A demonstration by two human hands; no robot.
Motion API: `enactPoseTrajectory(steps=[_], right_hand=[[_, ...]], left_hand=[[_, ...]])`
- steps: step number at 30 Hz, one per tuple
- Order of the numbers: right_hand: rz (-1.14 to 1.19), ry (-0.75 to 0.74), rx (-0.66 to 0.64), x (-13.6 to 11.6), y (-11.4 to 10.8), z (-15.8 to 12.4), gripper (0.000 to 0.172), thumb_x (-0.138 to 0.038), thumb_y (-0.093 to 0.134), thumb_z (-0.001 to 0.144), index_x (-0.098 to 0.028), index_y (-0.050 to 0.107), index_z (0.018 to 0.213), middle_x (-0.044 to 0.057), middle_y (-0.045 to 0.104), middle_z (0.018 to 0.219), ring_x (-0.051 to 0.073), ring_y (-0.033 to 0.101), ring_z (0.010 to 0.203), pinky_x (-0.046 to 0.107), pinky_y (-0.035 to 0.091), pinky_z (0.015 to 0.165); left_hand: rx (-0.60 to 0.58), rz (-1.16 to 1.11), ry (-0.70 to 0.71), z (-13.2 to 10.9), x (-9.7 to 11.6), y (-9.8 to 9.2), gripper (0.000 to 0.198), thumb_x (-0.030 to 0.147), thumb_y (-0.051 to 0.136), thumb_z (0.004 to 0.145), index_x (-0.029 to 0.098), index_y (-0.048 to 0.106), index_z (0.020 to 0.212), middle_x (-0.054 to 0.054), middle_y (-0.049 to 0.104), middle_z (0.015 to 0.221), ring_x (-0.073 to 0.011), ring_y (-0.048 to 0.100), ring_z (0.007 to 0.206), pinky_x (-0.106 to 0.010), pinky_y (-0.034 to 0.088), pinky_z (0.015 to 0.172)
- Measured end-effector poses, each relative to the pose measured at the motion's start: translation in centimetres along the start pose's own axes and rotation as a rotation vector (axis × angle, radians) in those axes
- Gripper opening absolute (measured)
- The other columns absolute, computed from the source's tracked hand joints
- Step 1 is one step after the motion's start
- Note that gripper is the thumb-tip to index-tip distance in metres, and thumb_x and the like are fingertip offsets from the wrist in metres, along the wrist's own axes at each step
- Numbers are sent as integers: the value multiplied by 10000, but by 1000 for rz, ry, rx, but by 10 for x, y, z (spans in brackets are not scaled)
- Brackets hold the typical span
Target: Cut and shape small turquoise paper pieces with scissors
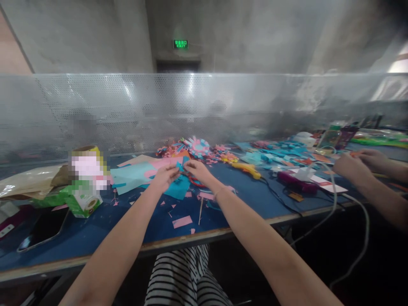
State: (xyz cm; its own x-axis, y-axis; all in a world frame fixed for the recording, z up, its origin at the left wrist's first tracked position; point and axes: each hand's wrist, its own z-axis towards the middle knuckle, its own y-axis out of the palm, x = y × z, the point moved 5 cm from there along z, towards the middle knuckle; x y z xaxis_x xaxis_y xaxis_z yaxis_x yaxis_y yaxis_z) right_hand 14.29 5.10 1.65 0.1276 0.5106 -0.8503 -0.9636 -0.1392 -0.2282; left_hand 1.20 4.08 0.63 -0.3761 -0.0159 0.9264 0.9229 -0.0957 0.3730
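Over the middle of the table, my left hand [165,176] pinches a small blue piece of paper [179,167] between thumb and fingers. My right hand [199,172] is closed at the right side of the same piece, its fingertips close to the left ones. Larger blue paper [178,189] lies under the hands, with light-blue sheets [130,177] and pink sheets to the left. A red loop [196,182], perhaps a scissor handle, shows partly beneath my right hand. Folds in the small piece are too blurred to make out.
Paper flowers [198,147] stand behind the hands. A yellow glue gun [247,169] with a black cord lies to the right, near a purple power strip [298,182]. A phone [46,227] and green box [84,199] are left. At right, a co-worker's hands [353,163] hold something orange.
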Motion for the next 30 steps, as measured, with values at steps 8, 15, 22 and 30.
enactPoseTrajectory(steps=[8, 15, 22, 30], right_hand=[[152, 48, 5, 8, 2, 2, 149, -307, 571, 655, -163, 561, 694, -11, 553, 633, 105, 535, 610, 253, 457, 609], [253, 85, 1, 14, 4, 3, 201, -339, 612, 618, -156, 563, 685, -19, 535, 622, 96, 529, 601, 249, 459, 612], [272, 85, 14, 16, 4, 4, 171, -303, 613, 611, -160, 568, 693, -23, 538, 624, 88, 523, 600, 249, 464, 617], [307, 99, 6, 24, 6, 7, 190, -325, 628, 596, -172, 575, 696, -19, 540, 633, 99, 527, 614, 261, 474, 630]], left_hand=[[-45, 5, 18, 0, -2, 2, 155, 51, 706, 532, 102, 589, 621, -4, 593, 580, -75, 567, 544, -190, 477, 587], [-43, -6, 27, 2, -3, 1, 151, 56, 704, 529, 104, 588, 613, 1, 585, 579, -72, 564, 572, -194, 474, 621], [-41, -11, 32, 3, -5, 2, 145, 47, 693, 536, 101, 576, 602, 5, 577, 570, -69, 564, 572, -192, 474, 638], [-56, -22, 29, 1, -4, 4, 137, 41, 686, 547, 103, 579, 606, 7, 578, 574, -70, 565, 577, -192, 473, 634]])
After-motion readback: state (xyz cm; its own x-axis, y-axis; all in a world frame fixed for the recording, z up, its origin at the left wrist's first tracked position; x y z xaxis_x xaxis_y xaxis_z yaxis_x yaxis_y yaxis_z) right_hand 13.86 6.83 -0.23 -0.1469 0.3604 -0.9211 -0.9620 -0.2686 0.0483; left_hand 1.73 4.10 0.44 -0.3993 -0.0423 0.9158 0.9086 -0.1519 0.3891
